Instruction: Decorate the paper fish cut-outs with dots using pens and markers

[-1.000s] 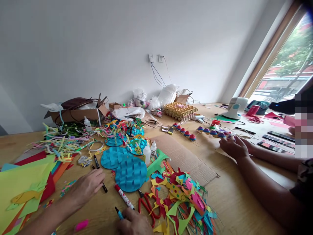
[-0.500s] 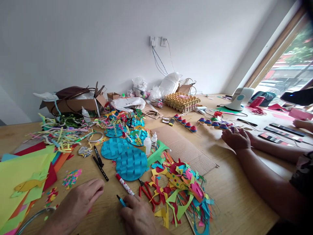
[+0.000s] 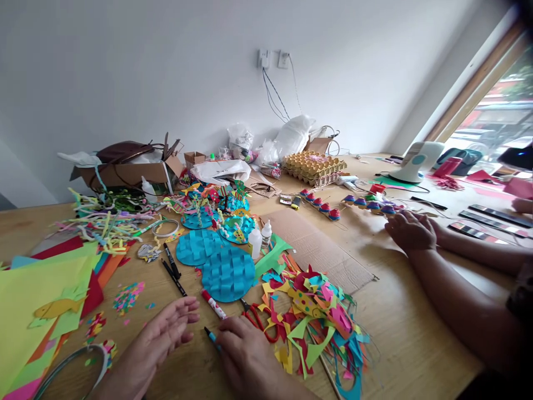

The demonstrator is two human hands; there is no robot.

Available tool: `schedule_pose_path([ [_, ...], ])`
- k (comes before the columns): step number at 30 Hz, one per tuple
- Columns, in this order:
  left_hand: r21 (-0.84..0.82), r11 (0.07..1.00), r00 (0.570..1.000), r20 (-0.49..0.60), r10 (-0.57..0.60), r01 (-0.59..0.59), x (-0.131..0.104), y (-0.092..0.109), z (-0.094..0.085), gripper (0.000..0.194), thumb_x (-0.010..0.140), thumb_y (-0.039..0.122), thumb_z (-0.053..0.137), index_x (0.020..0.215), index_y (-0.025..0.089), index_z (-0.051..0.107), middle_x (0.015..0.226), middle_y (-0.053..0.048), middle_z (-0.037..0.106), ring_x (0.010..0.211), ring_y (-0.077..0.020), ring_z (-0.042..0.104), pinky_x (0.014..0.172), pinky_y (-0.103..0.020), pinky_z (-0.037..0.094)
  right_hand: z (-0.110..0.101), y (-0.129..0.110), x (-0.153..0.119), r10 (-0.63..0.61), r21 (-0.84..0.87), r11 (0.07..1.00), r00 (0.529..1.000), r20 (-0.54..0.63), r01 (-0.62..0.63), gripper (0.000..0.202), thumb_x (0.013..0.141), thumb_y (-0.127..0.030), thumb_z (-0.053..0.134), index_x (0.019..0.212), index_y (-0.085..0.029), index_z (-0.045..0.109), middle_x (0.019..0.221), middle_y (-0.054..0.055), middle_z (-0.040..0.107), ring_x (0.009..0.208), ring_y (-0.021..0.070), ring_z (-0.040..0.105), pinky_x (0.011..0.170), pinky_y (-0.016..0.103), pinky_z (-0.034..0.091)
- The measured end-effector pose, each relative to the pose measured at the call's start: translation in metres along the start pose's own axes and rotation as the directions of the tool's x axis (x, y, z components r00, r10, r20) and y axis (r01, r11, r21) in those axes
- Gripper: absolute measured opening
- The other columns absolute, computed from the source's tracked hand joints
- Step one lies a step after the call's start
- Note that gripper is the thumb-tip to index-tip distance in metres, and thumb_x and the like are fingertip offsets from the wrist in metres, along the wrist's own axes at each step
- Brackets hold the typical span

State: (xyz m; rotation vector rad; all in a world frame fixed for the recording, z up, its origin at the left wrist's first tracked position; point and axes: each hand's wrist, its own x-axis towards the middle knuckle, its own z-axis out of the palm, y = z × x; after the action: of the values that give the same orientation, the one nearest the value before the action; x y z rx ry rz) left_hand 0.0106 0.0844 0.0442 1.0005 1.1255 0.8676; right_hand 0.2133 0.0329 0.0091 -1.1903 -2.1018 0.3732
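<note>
My left hand (image 3: 160, 341) hovers low over the near part of the table with its fingers stretched and a little apart, nothing in them. Beside it, my right hand (image 3: 250, 355) has its fingers curled over a blue marker (image 3: 212, 337) with a black tip; the marker's other end is hidden beneath the hand. A red-and-white marker (image 3: 214, 304) lies just beyond my right fingers. Close by are red-handled scissors (image 3: 260, 322), partly covered by paper scraps. Two woven blue paper discs (image 3: 229, 275) lie farther in, with two black pens (image 3: 172, 272) to their left.
Coloured paper scraps (image 3: 312, 311) heap up on the right, beside a cardboard sheet (image 3: 316, 250). Paper sheets (image 3: 29, 300) and a roll of tape (image 3: 100, 355) lie left. Two glue bottles (image 3: 255, 243) stand past the discs. A co-worker's hands (image 3: 410, 230) work at right.
My left hand has lifted its fingers and spread them. My right hand has shifted slightly right and forward, still over the blue marker. The view has tilted slightly.
</note>
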Motion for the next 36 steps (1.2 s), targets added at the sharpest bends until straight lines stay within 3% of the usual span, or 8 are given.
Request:
schedule_pose_path([
  [2,-0.193,0.977,0.996,0.011,-0.094,0.094,-0.004,0.006,0.006,0.054,0.065,0.044,0.082,0.112,0.022,0.067,0.13,-0.01,0.059,0.123,-0.0307,0.051,0.09,-0.034,0.049,-0.021,-0.007,0.005,0.119,0.155,0.982,0.991,-0.068,-0.107,0.022,0.082,-0.008,0.046,0.089,-0.019,0.063,0.101,0.009,0.068,0.09,0.0189,0.065,0.079,0.026,0.05],
  [4,-0.306,0.943,0.991,0.016,-0.13,0.129,-0.005,0.014,0.011,0.06,0.064,0.041,0.083,0.116,0.02,0.063,0.131,-0.011,0.059,0.123,-0.0303,0.052,0.089,-0.033,0.051,-0.044,-0.011,0.009,0.274,0.282,0.924,0.962,-0.013,-0.26,0.026,0.077,-0.006,0.046,0.089,-0.018,0.064,0.096,0.007,0.069,0.085,0.0174,0.065,0.074,0.024,0.05],
  [7,-0.389,0.908,0.987,0.027,-0.157,0.155,-0.003,0.024,0.016,0.063,0.072,0.026,0.076,0.13,0.019,0.052,0.133,-0.012,0.057,0.118,-0.0283,0.057,0.086,-0.032,0.053,-0.073,-0.005,0.013,0.468,0.302,0.82,0.873,0.137,-0.486,0.028,0.076,-0.013,0.049,0.099,-0.019,0.065,0.085,0.004,0.069,0.074,0.0178,0.063,0.064,0.026,0.048],
  [11,-0.406,0.901,0.987,0.016,-0.163,0.155,0.003,0.026,0.022,0.062,0.083,0.011,0.061,0.141,0.019,0.04,0.141,-0.013,0.05,0.114,-0.026,0.061,0.083,-0.032,0.055,-0.09,0.018,0.014,0.655,0.362,0.654,0.736,0.17,-0.665,0.032,0.071,-0.023,0.056,0.102,-0.019,0.064,0.083,0.003,0.067,0.067,0.0179,0.061,0.06,0.028,0.046],
  [15,-0.406,0.901,0.986,0.003,-0.167,0.154,0.011,0.025,0.026,0.062,0.085,0.005,0.057,0.143,0.018,0.038,0.141,-0.016,0.048,0.107,-0.0248,0.064,0.079,-0.031,0.056,-0.089,0.034,0.017,0.667,0.533,0.525,0.71,0.226,-0.663,0.034,0.067,-0.033,0.061,0.097,-0.018,0.063,0.078,0.003,0.066,0.07,0.0198,0.061,0.061,0.03,0.045],
  [22,-0.409,0.9,0.985,-0.011,-0.17,0.151,0.022,0.027,0.029,0.061,0.09,0.002,0.05,0.146,0.015,0.03,0.134,-0.02,0.052,0.097,-0.0226,0.069,0.074,-0.026,0.056,-0.084,0.044,0.021,0.717,0.691,0.342,0.652,0.247,-0.637,0.043,0.065,-0.038,0.071,0.103,-0.02,0.063,0.112,0.01,0.067,0.099,0.0262,0.063,0.07,0.033,0.048],
  [31,-0.417,0.891,0.982,0.015,-0.189,0.178,0.036,0.023,0.03,0.058,0.088,0.0,0.053,0.141,0.013,0.034,0.099,-0.013,0.068,0.085,-0.0201,0.072,0.065,-0.022,0.055,-0.075,0.047,0.033,0.737,0.686,0.266,0.602,0.307,-0.677,0.049,0.061,-0.035,0.074,0.105,-0.018,0.062,0.106,0.009,0.068,0.091,0.0221,0.066,0.065,0.028,0.047],
  [36,-0.433,0.882,0.981,0.026,-0.191,0.183,0.038,0.024,0.028,0.053,0.085,0.0,0.056,0.135,0.012,0.041,0.098,-0.013,0.068,0.084,-0.0203,0.072,0.064,-0.021,0.055,-0.072,0.045,0.037,0.724,0.703,0.245,0.608,0.325,-0.667,0.042,0.063,-0.031,0.072,0.103,-0.02,0.062,0.097,0.004,0.069,0.085,0.019,0.066,0.058,0.025,0.045],
])
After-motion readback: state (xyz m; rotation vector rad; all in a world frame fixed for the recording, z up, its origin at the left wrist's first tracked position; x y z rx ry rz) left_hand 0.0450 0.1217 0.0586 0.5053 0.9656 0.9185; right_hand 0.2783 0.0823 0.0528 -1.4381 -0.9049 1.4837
